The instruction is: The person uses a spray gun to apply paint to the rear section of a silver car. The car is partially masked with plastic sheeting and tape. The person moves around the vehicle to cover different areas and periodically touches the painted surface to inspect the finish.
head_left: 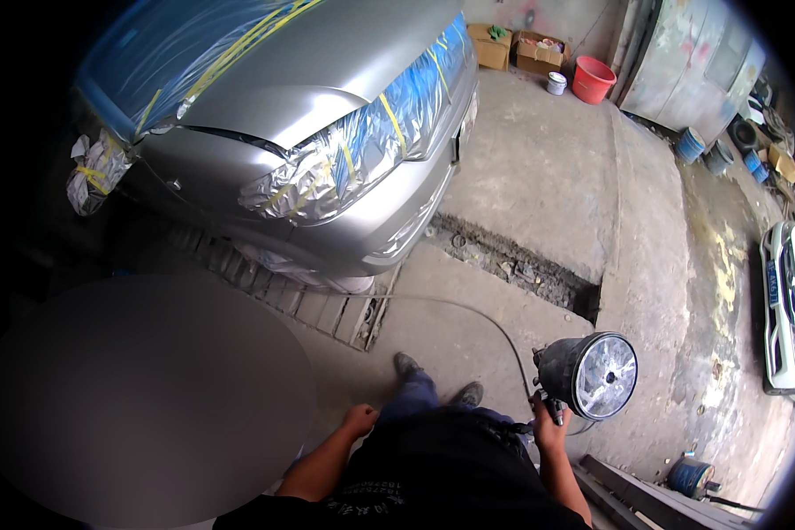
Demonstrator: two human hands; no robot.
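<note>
My right hand (548, 430) grips the handle of a paint spray gun (583, 375), whose dark cup with a clear plastic-lined lid points up toward me. A thin air hose (468, 309) runs from the gun across the concrete floor toward the car. My left hand (359, 417) hangs at my side, fingers curled into a loose fist with nothing in it. A silver car (327, 106) stands ahead on the left, its headlights and windshield masked with blue film, foil and yellow tape.
A metal grate (327, 309) and an open floor pit (521, 265) lie in front of the car. A red bucket (594, 79), a white tub and cardboard boxes (512, 44) stand at the back. A white car (791, 300) is parked right. A cable reel (689, 477) sits lower right.
</note>
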